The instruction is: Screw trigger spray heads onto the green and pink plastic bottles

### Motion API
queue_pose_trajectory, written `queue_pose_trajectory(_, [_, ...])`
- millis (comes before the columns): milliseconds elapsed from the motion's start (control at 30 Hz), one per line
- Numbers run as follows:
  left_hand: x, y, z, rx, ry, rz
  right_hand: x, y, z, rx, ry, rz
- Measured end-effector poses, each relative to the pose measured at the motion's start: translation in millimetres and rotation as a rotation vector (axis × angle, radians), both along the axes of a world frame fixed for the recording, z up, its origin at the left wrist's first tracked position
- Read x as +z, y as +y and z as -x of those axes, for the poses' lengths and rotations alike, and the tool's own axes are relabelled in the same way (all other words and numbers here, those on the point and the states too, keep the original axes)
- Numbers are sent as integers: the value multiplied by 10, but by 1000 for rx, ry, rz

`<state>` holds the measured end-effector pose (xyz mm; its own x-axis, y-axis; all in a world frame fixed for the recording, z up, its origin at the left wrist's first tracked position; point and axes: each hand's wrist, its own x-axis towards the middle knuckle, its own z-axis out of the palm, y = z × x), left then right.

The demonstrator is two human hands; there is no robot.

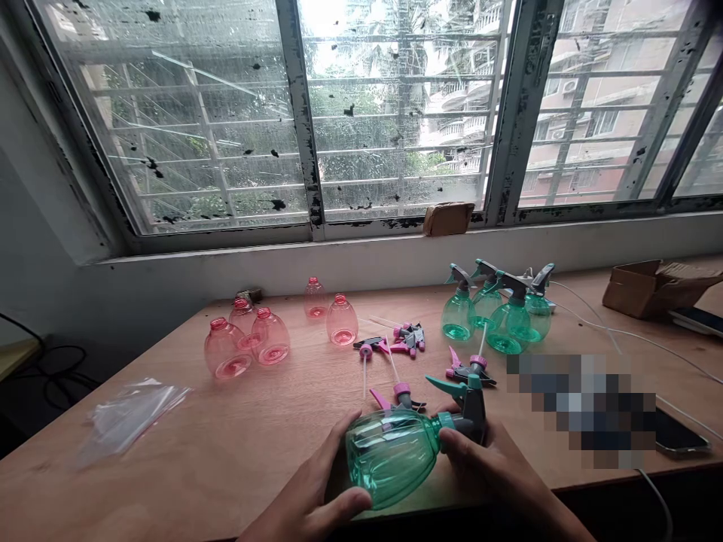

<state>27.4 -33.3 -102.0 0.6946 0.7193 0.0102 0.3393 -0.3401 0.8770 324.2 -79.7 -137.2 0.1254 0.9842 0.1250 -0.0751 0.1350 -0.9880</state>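
Observation:
I hold a green see-through spray bottle [392, 452] on its side over the near edge of the wooden table [237, 444]. My left hand [316, 493] wraps round the bottle's body. My right hand [491, 470] grips the teal collar and grey spray head [466, 403] at its neck. Just beyond lie loose pink-and-grey spray heads [398, 395] with white dip tubes.
Several empty pink bottles [248, 342] stand at the back left. Several assembled green spray bottles [502, 312] stand at the back right. A crumpled clear plastic bag [129, 414] lies left, a phone [678, 436] and white cable right, and a cardboard box [649, 286] far right.

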Motion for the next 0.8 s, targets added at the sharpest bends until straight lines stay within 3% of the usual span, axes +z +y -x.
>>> queue_pose_trajectory(800, [-50,16,34,45,18,44,-34,15,-5,18,20,13])
